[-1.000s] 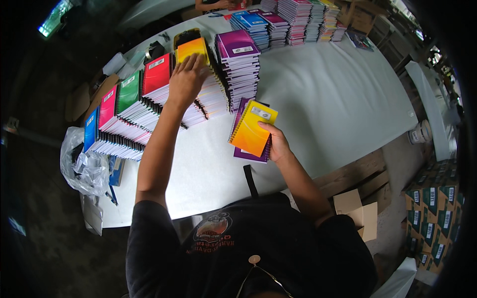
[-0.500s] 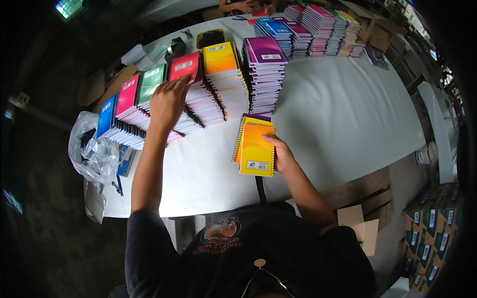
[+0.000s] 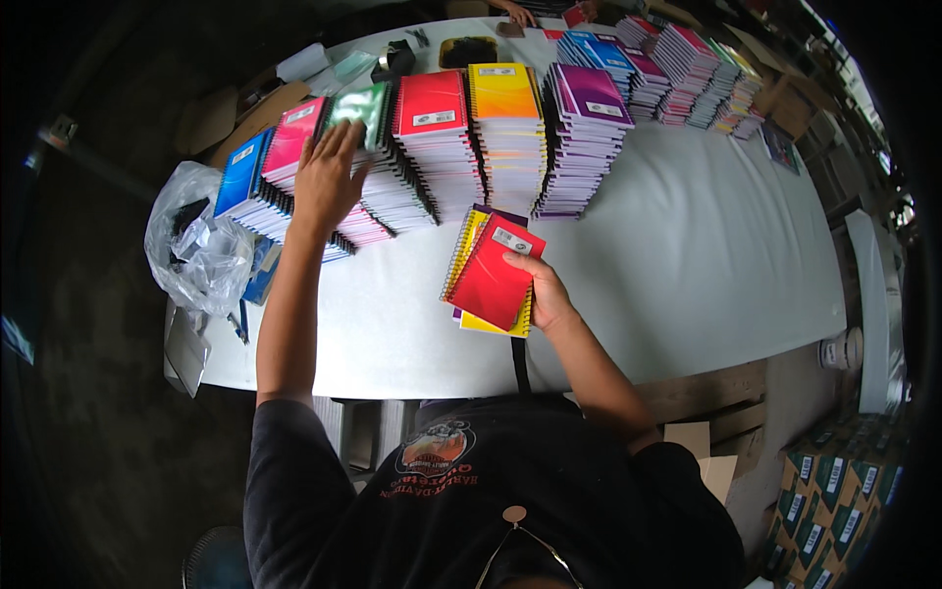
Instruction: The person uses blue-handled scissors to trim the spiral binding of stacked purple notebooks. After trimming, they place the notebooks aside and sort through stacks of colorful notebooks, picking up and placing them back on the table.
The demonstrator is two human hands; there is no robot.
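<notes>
My right hand (image 3: 551,293) grips a small fan of spiral notebooks, thumb on top. Uppermost is a red notebook (image 3: 498,275), tilted over a yellow notebook (image 3: 481,325); a purple edge shows beneath. My left hand (image 3: 331,179) is at the near edge of the green notebook stack (image 3: 359,106), fingers stretched out and thumb apart, holding nothing I can see. Beside it in the row stand the blue stack (image 3: 243,173) and pink stack (image 3: 294,129) to the left. The red stack (image 3: 432,103), yellow stack (image 3: 504,90) and purple stack (image 3: 593,95) stand to the right.
A clear plastic bag (image 3: 201,250) lies at the table's left edge. More notebook stacks (image 3: 687,74) stand at the far right, near another person's hand (image 3: 520,14). A black-filled tray (image 3: 469,51) sits behind the row. Patterned boxes (image 3: 834,501) are on the floor at right.
A red notebook now lies on top of the yellow one in my right hand. My left hand has moved from the red stack to the green stack. The view has shifted.
</notes>
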